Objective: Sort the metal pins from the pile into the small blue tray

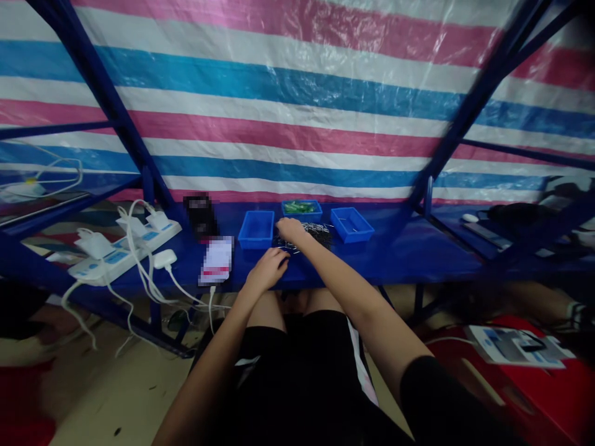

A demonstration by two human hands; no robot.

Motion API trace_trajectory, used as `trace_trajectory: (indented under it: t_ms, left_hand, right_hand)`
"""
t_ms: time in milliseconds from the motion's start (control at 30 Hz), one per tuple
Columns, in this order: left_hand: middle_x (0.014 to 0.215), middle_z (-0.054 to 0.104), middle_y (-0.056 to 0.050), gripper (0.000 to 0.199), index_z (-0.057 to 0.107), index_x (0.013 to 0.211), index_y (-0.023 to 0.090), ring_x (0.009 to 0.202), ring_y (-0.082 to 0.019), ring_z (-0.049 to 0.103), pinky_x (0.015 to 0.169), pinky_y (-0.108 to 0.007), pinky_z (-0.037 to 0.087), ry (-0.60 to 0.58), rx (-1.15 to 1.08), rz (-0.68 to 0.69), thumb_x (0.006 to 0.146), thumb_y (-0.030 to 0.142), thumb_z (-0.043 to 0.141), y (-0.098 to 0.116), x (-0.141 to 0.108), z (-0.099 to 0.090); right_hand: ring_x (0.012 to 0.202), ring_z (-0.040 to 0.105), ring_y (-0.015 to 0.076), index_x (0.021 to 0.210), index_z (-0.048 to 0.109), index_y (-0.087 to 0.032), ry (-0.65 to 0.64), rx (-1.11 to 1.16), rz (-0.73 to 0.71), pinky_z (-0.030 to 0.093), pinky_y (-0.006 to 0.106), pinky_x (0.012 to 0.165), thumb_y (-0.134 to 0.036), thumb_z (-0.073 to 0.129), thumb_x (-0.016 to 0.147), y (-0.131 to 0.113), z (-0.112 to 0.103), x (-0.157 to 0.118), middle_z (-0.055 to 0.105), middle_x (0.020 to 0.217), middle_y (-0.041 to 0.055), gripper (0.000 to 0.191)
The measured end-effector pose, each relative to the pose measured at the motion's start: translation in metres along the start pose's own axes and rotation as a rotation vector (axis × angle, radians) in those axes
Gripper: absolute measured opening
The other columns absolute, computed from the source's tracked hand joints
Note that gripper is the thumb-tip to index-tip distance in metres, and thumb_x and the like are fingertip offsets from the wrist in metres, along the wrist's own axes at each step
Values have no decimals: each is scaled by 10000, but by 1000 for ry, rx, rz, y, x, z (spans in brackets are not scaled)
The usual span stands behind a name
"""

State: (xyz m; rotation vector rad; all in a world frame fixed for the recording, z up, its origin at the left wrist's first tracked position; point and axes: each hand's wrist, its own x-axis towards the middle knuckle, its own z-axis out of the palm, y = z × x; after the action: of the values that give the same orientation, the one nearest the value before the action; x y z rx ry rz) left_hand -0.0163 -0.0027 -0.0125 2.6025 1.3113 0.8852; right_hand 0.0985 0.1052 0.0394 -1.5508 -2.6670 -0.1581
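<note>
A pile of small dark and silvery pieces (320, 234) lies on the blue table. My right hand (290, 230) is at the pile's left side, its fingers bent down; what they hold, if anything, is hidden. My left hand (270, 267) rests near the table's front edge, fingers curled beside a few loose pieces; its grip is too small to make out. Behind my hands stand a blue tray (257, 230) on the left, a blue tray with green items (301, 209) in the middle, and a blue tray (352, 225) with a few small pieces on the right.
Left of the trays lie a phone (217, 260) with a cable and a dark object (200, 217). Farther left is a white power strip (125, 251) with chargers and cables. Blue frame bars rise on both sides before a striped sheet (288, 105). A person's leg shows at right.
</note>
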Motion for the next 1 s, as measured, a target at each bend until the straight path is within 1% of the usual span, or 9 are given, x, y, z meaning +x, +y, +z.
trace_trajectory:
  t_ms: [200, 267, 333, 467, 533, 600, 667, 767, 1000]
  left_hand:
    - [981, 570, -61, 216, 589, 999, 179, 957, -195, 499, 885, -344, 421, 33, 8, -4, 866, 217, 422, 0, -1, 0]
    - [982, 568, -62, 217, 591, 1001, 178, 962, -194, 497, 891, -342, 419, 57, 12, -9, 860, 205, 428, 1, -2, 0]
    - [997, 562, -62, 222, 595, 1005, 177, 974, -191, 493, 902, -335, 415, 79, 21, -13, 854, 191, 432, 2, -2, 0]
    - [1070, 536, -70, 229, 607, 1000, 179, 1028, -196, 476, 928, -327, 402, 120, 55, -41, 847, 198, 437, 5, -2, -1]
    - [1077, 539, -71, 233, 610, 1002, 186, 1032, -206, 479, 920, -334, 406, 109, 75, -68, 846, 215, 439, 6, -2, -1]
    - [1048, 561, -67, 238, 611, 1003, 195, 1009, -212, 495, 895, -341, 418, 73, 87, -95, 848, 230, 435, 7, -2, -1]
    - [1022, 580, -62, 242, 613, 1000, 202, 989, -213, 506, 877, -343, 425, 51, 91, -112, 850, 238, 428, 8, -2, -1]
    - [1023, 584, -59, 244, 616, 996, 207, 994, -211, 507, 882, -344, 422, 52, 85, -118, 852, 244, 422, 8, -2, -1]
    - [1078, 545, -65, 258, 604, 1025, 197, 1030, -200, 493, 920, -339, 409, 84, 83, -99, 851, 237, 418, 6, -1, 0]
  right_hand:
    - [1001, 573, 234, 1062, 614, -139, -5, 9, -70, 434, 327, 839, -276, 388, 882, 11, -11, -21, 606, 1088, 146, 319]
    - [1000, 560, 209, 1128, 576, -165, 119, 60, -106, 420, 301, 844, -294, 383, 892, 20, -16, -37, 588, 1121, 116, 331]
    - [1020, 530, 194, 1187, 530, -173, 308, 106, -83, 394, 287, 868, -291, 377, 898, 35, -20, -59, 575, 1134, 97, 347]
    - [1019, 484, 226, 1143, 562, -143, 561, 87, 217, 351, 321, 869, -306, 380, 897, 83, -15, -113, 578, 1100, 120, 346]
    - [1000, 480, 242, 1131, 574, -135, 579, 60, 354, 344, 332, 836, -358, 411, 884, 104, -5, -135, 577, 1096, 136, 370]
    - [944, 502, 236, 1116, 586, -133, 526, 43, 389, 334, 332, 819, -360, 425, 878, 117, 7, -148, 612, 1008, 135, 366]
    - [903, 517, 224, 1120, 584, -135, 494, 29, 381, 318, 335, 823, -321, 410, 886, 120, 19, -152, 634, 930, 123, 346]
    - [914, 513, 223, 1132, 574, -142, 552, 20, 377, 292, 347, 845, -268, 366, 900, 112, 30, -149, 639, 924, 117, 336]
    - [907, 503, 228, 1144, 568, -153, 623, 47, 327, 292, 362, 867, -280, 356, 905, 89, 34, -148, 640, 908, 106, 344]
